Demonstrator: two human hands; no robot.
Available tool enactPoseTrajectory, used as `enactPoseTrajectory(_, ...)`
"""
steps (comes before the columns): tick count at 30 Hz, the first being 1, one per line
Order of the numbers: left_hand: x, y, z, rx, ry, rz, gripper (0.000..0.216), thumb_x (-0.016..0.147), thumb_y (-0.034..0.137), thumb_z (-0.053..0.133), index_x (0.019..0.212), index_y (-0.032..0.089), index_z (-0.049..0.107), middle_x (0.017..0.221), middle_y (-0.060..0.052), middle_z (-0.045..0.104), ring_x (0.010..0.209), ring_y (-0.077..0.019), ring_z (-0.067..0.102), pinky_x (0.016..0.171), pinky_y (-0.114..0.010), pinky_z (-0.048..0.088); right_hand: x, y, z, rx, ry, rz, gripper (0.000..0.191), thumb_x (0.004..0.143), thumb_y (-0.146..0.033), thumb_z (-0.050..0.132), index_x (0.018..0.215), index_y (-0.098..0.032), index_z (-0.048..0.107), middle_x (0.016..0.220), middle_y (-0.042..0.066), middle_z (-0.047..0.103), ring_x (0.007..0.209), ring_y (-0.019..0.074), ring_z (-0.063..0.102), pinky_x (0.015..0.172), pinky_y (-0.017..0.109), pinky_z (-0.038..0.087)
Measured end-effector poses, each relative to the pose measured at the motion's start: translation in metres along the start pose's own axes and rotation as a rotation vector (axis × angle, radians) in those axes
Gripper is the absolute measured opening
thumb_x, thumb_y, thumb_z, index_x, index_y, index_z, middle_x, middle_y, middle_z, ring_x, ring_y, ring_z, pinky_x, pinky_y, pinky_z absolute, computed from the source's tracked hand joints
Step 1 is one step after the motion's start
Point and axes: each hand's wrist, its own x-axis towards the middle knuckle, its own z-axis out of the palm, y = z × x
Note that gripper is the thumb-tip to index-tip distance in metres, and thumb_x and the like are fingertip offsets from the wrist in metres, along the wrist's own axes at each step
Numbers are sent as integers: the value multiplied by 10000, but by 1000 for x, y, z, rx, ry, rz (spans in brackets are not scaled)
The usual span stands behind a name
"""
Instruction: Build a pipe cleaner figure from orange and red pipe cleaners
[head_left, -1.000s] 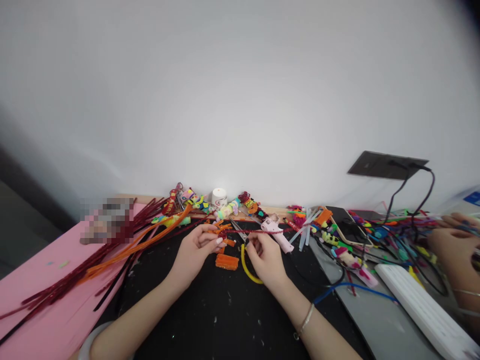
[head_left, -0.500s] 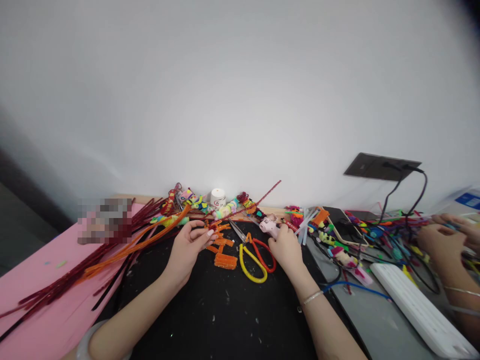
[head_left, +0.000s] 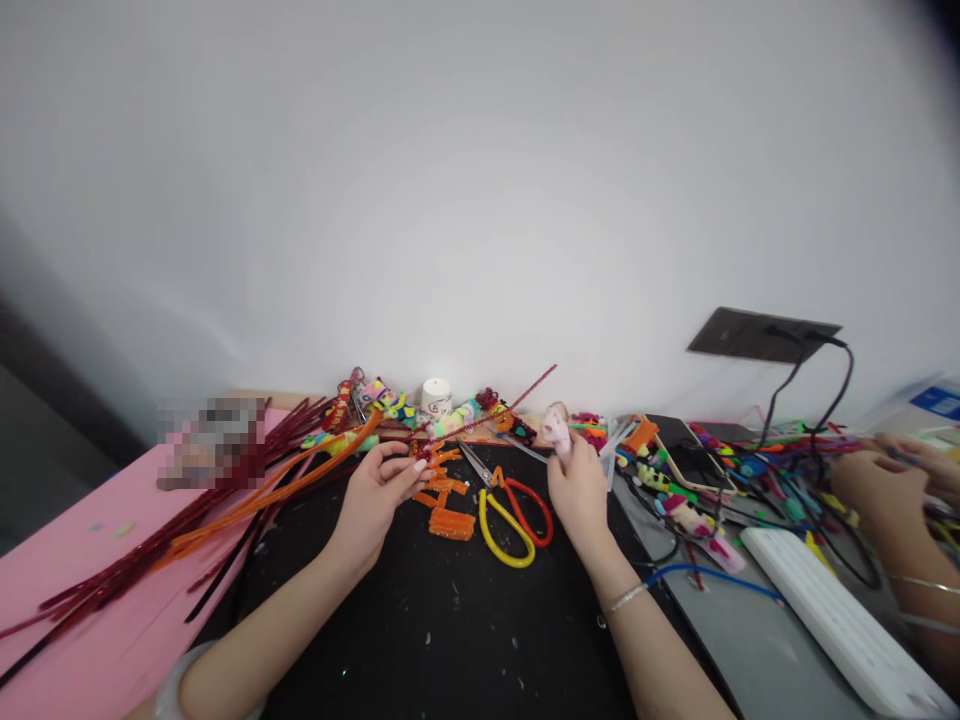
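My left hand is closed, pinching a dark red glittery pipe cleaner near its curled end. Its long straight stem points up to the right. In my right hand is a small pale pink glue gun, gripped by the handle and tilted upward. Between the hands lie scissors with one yellow and one red handle loop, blades half apart. Beside them, close to my left fingers, are folded orange pipe cleaner pieces on the black mat.
Long red and orange pipe cleaners lie across a pink board on the left. Small figures, a paper cup and translucent sticks line the wall. On the right are a phone, cables, a white power strip and another person's hands.
My right hand has lifted the glue gun and turned it from pointing left to pointing upward. My left hand keeps its pinch on the pipe cleaner, whose far tip has dipped slightly.
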Motion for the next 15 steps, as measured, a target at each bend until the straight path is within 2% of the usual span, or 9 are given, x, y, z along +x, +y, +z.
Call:
enactPoseTrajectory(3, -1, 2, 1, 6, 16, 15, 510, 619, 342, 859, 979, 180, 536, 731, 11, 728, 733, -166, 725, 727, -272, 570, 0, 2, 2, 217, 37, -59, 284, 863, -284, 478, 1066, -145, 620, 939, 118, 681, 851, 268, 636, 731, 336, 454)
enactPoseTrajectory(6, 0, 6, 0, -10, 66, 79, 500, 610, 335, 859, 962, 182, 538, 717, 22, 715, 715, -164, 718, 710, -272, 567, -4, 1, 4, 296, 25, -143, 251, 860, -325, 487, 968, -155, 638, 832, 79, 672, 739, 233, 606, 683, 312, 435)
enactPoseTrajectory(9, 3, 11, -1, -33, 126, 123, 491, 601, 317, 857, 951, 186, 538, 732, 30, 710, 725, -153, 713, 728, -272, 563, -7, -3, 4, 185, 12, -258, 249, 868, -309, 477, 956, -151, 648, 849, 94, 667, 804, 248, 585, 738, 330, 426)
enactPoseTrajectory(12, 5, 12, -2, -33, 153, 124, 470, 605, 302, 849, 942, 190, 541, 735, 35, 703, 731, -154, 713, 740, -291, 563, -10, -6, -1, 54, 50, -309, 255, 882, -294, 461, 965, -149, 654, 884, 117, 664, 888, 282, 566, 810, 374, 417)
enactPoseTrajectory(15, 7, 10, -4, -23, 151, 119, 467, 608, 306, 848, 943, 190, 545, 740, 33, 702, 731, -159, 711, 750, -309, 561, -13, -9, -6, 210, 99, -295, 252, 881, -274, 460, 999, -153, 646, 915, 116, 672, 861, 261, 589, 796, 361, 452)
